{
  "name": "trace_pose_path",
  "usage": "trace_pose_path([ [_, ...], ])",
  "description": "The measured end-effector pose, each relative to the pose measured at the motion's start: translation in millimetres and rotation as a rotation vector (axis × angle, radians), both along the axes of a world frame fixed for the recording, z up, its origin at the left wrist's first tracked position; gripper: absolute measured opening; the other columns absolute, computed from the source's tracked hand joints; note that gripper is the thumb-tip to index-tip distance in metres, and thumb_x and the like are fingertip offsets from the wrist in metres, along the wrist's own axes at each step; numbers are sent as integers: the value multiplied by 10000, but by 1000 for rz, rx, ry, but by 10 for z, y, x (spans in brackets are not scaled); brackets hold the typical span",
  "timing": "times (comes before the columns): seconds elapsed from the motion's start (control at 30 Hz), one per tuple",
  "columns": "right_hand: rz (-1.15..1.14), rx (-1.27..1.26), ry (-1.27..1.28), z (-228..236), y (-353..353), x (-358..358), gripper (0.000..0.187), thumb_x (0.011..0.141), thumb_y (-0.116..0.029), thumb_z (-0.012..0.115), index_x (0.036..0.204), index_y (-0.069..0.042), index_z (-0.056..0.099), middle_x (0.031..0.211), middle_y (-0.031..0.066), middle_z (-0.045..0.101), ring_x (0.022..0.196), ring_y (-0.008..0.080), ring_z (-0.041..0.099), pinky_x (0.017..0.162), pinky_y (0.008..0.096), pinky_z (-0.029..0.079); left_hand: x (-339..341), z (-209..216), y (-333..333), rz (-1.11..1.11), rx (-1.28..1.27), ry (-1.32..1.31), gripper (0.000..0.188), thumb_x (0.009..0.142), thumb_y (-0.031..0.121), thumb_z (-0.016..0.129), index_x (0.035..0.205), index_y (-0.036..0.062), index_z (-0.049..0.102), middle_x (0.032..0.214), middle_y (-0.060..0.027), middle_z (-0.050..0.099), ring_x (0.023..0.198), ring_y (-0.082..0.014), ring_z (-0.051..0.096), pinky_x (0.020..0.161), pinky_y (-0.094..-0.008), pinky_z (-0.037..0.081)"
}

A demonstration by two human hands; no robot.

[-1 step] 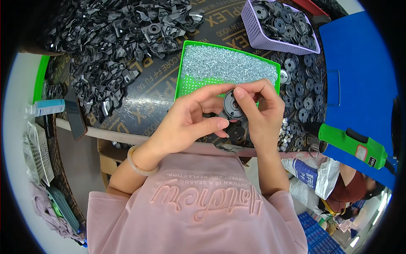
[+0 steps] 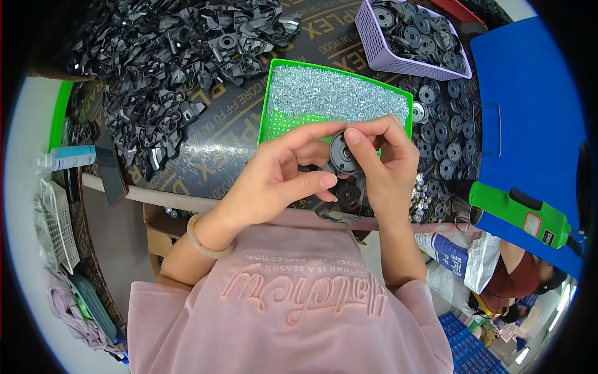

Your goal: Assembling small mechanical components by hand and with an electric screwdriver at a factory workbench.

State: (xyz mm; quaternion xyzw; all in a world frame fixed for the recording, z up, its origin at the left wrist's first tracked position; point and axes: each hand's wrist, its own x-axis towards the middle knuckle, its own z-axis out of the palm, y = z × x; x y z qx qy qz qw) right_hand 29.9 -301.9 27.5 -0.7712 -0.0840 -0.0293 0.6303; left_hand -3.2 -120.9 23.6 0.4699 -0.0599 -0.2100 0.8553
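Over the front edge of the table, a round dark disc part (image 2: pixel 342 156) with a metal centre is held between my two hands. My right hand (image 2: pixel 387 163) pinches it from the right, thumb pressed on its face. My left hand (image 2: pixel 281 169) curves round its left side, index fingertip at the upper rim and thumb beneath. Whatever lies behind the disc is mostly hidden by the fingers. Another black disc part (image 2: pixel 349 195) shows just below the hands. Beyond them stands a green tray (image 2: pixel 269 93) of small silver screws (image 2: pixel 333 93).
Black plastic pieces (image 2: pixel 180 50) heap at the far left. A lilac basket (image 2: pixel 398 65) of discs stands at the far right, with loose discs (image 2: pixel 440 132) nearer. A green power screwdriver (image 2: pixel 520 212) lies right, by a blue panel (image 2: pixel 529 93). At left are a phone (image 2: pixel 112 174) and bottle (image 2: pixel 71 158).
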Motion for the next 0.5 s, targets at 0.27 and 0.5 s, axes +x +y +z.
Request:
trace_pose_path([
  [0.27, 30, -65, -23, -36, -45, 39, 79, 856, -77, 749, 874, -23, 695, 790, 9, 583, 697, 84, 518, 642, 235, 396, -8, 4, 23, -23, 43, 2, 596, 920, -3, 617, 1480, 15, 415, 1201, -110, 617, 1060, -206, 655, 794, -304, 599],
  [0.5, 120, 4, 88, -157, -108, 125, 62, 912, -55, 708, 918, -7, 668, 838, -9, 590, 753, 51, 549, 689, 206, 439, 29, 9, 21, -1, 79, 1, 572, 968, -1, 588, 1499, 37, 378, 1075, -73, 592, 1051, -216, 660, 727, -280, 592],
])
